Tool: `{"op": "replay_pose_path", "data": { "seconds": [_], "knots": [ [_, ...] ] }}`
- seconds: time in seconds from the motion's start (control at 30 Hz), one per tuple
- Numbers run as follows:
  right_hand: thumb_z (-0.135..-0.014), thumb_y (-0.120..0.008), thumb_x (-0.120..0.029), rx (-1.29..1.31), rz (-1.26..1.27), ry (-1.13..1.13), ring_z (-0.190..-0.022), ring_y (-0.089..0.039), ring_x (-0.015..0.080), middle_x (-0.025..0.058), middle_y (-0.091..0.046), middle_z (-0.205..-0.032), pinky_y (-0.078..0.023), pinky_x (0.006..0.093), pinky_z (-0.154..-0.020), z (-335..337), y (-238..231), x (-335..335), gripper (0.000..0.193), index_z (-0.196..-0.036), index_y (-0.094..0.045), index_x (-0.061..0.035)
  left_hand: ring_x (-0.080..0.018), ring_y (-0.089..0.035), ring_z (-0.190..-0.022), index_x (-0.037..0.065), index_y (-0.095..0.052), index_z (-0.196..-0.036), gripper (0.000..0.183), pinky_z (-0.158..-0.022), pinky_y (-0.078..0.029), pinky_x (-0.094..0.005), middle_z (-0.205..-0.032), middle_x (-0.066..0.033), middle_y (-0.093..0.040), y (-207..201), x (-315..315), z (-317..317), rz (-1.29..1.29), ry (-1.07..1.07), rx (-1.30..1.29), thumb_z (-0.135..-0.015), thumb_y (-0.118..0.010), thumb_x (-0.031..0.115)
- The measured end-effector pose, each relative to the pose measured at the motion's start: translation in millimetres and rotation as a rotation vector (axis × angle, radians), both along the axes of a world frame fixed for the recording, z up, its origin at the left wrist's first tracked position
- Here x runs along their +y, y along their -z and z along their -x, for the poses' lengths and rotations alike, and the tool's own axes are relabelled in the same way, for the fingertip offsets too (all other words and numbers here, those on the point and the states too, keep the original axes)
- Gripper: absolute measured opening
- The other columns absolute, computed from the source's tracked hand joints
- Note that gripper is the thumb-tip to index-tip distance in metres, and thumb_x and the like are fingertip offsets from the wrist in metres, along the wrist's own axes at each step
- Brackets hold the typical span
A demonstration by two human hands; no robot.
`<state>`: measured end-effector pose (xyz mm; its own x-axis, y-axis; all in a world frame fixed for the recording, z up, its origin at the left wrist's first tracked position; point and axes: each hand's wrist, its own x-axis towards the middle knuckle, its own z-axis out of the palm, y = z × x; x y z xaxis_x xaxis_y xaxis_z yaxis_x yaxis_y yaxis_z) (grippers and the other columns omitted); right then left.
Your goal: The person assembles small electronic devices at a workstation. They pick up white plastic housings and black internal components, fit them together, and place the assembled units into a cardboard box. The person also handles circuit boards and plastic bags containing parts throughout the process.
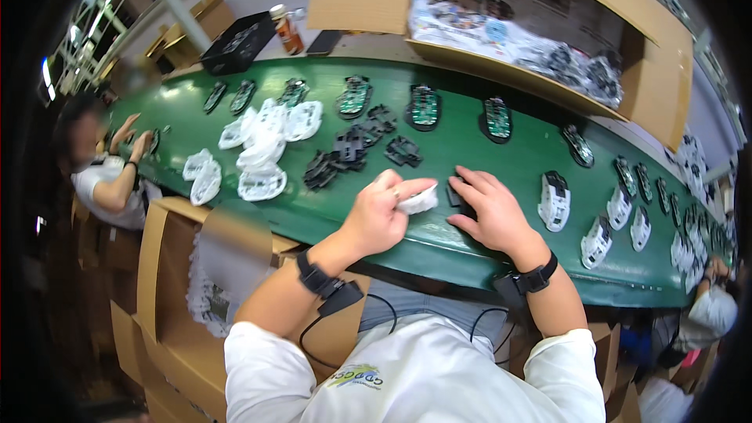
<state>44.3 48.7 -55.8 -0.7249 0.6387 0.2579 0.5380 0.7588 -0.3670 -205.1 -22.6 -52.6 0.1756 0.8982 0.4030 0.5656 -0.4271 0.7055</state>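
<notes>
My left hand (384, 211) grips a white plastic shell (419, 201) just above the green conveyor belt (470, 149). My right hand (489, 207) lies on the belt right beside it, fingers curled over a small black part (456, 190) that is mostly hidden. The two hands almost touch. Both wrists wear black straps with cables.
Loose white shells (262, 149) and black parts (352, 149) lie left of my hands. Green circuit boards in black bases (424, 106) run along the belt's far side, assembled white pieces (554, 200) to the right. Cardboard boxes (548, 23) stand behind and at lower left. Other people work at both ends.
</notes>
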Motion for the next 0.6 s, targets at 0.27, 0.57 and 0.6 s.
{"op": "replay_pose_path", "data": {
  "seconds": [0.27, 0.57, 0.6],
  "knots": [
    [-0.081, -0.082, -0.023, 0.056, 0.017, 0.008, -0.126, -0.058, 0.0375, 0.0197, -0.059, -0.141, -0.050, 0.0441, -0.105, -6, 0, -2, 0.063, -0.136, -0.059, -0.0008, -0.0357, -0.067, -0.099, 0.006, -0.058, -0.137, 0.059, -0.088, -0.054, -0.0386, -0.111, -0.0192, -0.066, -6, -27, 15, 0.114, -0.217, 0.276, -0.081, -0.078, 0.011],
    [-0.089, -0.080, -0.024, 0.687, 0.378, -0.065, -0.120, -0.066, 0.0334, 0.0227, -0.063, -0.138, -0.053, 0.0399, -0.101, 40, 18, -15, 0.064, -0.142, -0.057, 0.0017, -0.0146, -0.066, -0.107, -0.007, -0.056, -0.136, 0.053, -0.091, -0.054, -0.0291, -0.121, -0.0126, -0.068, 8, -14, -5, 0.303, -0.074, -0.737, -0.088, -0.077, 0.004],
    [-0.088, -0.081, -0.024, 0.671, 0.323, -0.069, -0.121, -0.066, 0.0339, 0.0230, -0.063, -0.138, -0.053, 0.0404, -0.102, 40, 19, -15, 0.063, -0.141, -0.057, 0.0022, -0.0122, -0.066, -0.103, -0.007, -0.057, -0.134, 0.053, -0.089, -0.054, -0.0276, -0.118, -0.0116, -0.070, 10, -13, -9, 0.276, -0.087, -0.734, -0.088, -0.079, 0.007]
  ]
}}
